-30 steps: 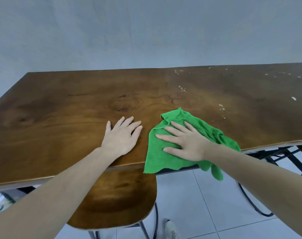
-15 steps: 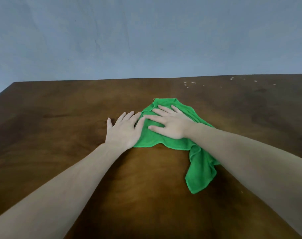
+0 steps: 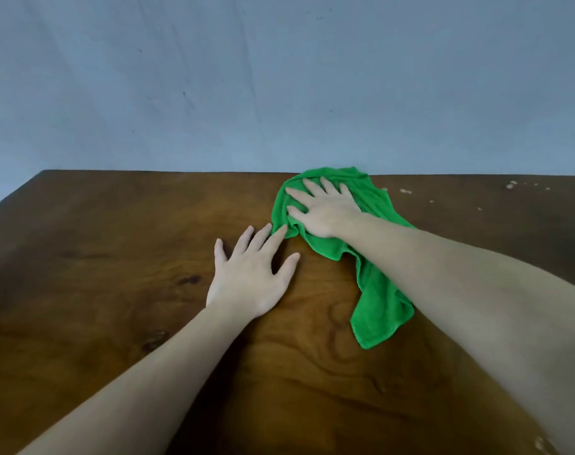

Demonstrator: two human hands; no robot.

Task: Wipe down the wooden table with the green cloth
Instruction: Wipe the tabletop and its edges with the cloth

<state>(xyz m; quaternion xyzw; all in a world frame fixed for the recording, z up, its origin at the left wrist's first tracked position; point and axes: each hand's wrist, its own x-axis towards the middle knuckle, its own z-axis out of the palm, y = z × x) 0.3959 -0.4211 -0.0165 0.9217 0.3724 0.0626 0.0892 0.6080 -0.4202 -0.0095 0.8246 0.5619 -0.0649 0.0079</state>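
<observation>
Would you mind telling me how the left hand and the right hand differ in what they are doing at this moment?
The right hand presses on the green cloth; the left hand rests flat on the bare wooden table. The right hand reaches to the table's far edge; the left hand sits nearer the person. The right hand's thumb bunches cloth; the left hand holds nothing. Both have spread fingers, palm down.

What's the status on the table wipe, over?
Right hand flat on green cloth, at table's far edge. Left hand flat on bare wood. White specks to the right not yet wiped. Nothing in the way.
</observation>
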